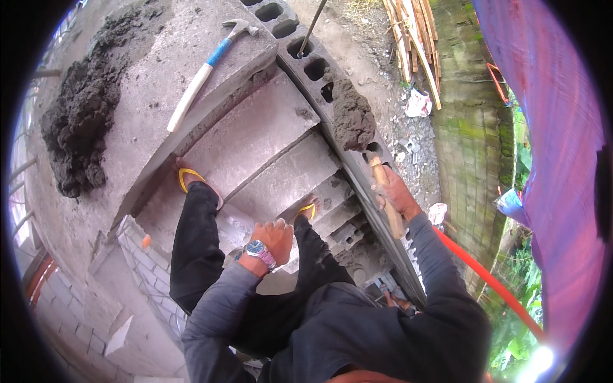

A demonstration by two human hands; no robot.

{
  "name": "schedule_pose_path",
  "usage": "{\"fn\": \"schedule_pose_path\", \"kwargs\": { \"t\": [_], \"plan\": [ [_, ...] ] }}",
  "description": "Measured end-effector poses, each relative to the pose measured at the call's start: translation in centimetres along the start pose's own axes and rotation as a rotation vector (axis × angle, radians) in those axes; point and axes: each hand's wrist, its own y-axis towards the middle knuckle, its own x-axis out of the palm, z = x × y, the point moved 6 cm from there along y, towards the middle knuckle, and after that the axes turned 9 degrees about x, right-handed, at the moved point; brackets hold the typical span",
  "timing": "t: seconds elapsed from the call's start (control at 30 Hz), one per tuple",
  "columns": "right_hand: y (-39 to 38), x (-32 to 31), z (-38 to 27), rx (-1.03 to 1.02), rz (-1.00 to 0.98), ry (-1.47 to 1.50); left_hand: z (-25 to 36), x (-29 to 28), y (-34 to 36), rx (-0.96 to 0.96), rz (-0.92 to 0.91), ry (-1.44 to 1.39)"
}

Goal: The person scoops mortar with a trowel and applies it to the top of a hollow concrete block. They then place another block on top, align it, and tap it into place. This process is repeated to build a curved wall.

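My right hand [401, 195] is closed around a short, narrow wooden piece [393, 220], held beside the top of a hollow-block wall [316, 69]. Just beyond it, a heap of wet mortar [352, 115] sits on the blocks and covers some of their holes. Between my knees, my left hand [276, 241] is curled into a fist, with a watch [255, 247] on the wrist. Its palm side is hidden, so I cannot see what it holds, if anything. Whitish, see-through material [235, 228] shows beside that hand.
A claw hammer [211, 70] and a big mortar pile [83, 121] lie on the concrete landing at left. My sandalled feet stand on concrete steps [255, 137]. A rod [313, 27] rises from a block. Past the wall are lumber [415, 35] and a red-orange tube [488, 277].
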Motion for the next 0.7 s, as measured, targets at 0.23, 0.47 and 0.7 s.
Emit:
{"fn": "schedule_pose_path", "kwargs": {
  "t": [0.23,0.47,0.7],
  "plan": [
    [0.8,-2.0,-1.7,0.113,-0.023,-0.074,-0.1,-0.3,-0.1,-0.019,0.033,0.011],
    [4.8,-3.7,-5.5,0.300,-0.088,-0.091,-0.1,-0.7,-0.4,-0.025,0.074,0.002],
    [5.6,-3.5,-4.3,0.281,-0.071,-0.176,-0.3,-0.8,-0.7,-0.058,-0.079,-0.032]
  ]
}}
